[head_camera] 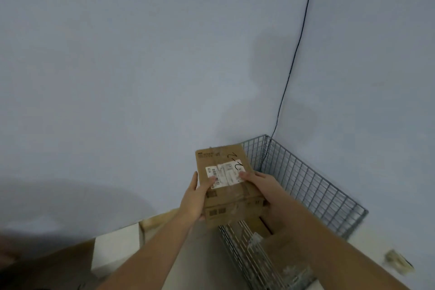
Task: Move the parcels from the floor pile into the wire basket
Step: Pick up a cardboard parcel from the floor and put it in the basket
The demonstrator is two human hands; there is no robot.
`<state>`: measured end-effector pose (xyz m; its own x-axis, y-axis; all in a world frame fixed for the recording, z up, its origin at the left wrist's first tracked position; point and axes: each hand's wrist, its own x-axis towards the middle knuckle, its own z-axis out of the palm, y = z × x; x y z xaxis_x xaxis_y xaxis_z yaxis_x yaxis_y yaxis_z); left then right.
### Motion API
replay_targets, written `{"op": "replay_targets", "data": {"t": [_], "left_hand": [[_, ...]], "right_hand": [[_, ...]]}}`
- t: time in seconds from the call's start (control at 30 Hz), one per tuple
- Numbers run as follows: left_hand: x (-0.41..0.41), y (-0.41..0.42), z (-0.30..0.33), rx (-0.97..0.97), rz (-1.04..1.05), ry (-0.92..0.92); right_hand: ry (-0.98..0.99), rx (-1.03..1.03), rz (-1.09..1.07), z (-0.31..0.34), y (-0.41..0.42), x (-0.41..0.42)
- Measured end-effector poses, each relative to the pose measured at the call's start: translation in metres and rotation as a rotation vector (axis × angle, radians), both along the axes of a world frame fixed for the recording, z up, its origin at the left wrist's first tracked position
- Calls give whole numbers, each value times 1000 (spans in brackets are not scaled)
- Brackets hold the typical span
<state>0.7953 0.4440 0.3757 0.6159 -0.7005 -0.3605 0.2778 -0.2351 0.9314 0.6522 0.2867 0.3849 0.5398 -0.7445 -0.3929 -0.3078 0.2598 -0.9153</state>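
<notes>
A brown cardboard parcel (223,160) with a white shipping label and black handwriting is held up in front of me, above the near left corner of the wire basket (313,186). My left hand (196,198) grips its left side, thumb on the label. Its right side is gripped by my right hand (263,188), thumb also on the label. The grey wire basket stands in the room's corner. Other brown cardboard parcels (280,245) lie inside it, partly hidden by my right forearm.
Pale blue walls meet in a corner behind the basket, with a thin black cable (296,52) running down it. A white box (117,247) and brown cardboard (70,256) lie on the floor at lower left. A small crumpled scrap (399,262) lies at lower right.
</notes>
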Motion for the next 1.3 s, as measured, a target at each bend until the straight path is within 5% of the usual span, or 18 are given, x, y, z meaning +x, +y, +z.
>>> {"op": "replay_targets", "data": {"t": [0.47, 0.93, 1.1, 1.3], "left_hand": [[171, -180, 17, 108, -109, -40], [250, -409, -38, 170, -875, -291], [223, -471, -104, 240, -1156, -437], [198, -528, -251, 486, -1244, -400]], "right_hand": [[-108, 42, -46, 10, -159, 144], [135, -59, -474, -48, -265, 170], [301, 3, -620, -113, -273, 147], [438, 250, -683, -253, -301, 142]]}}
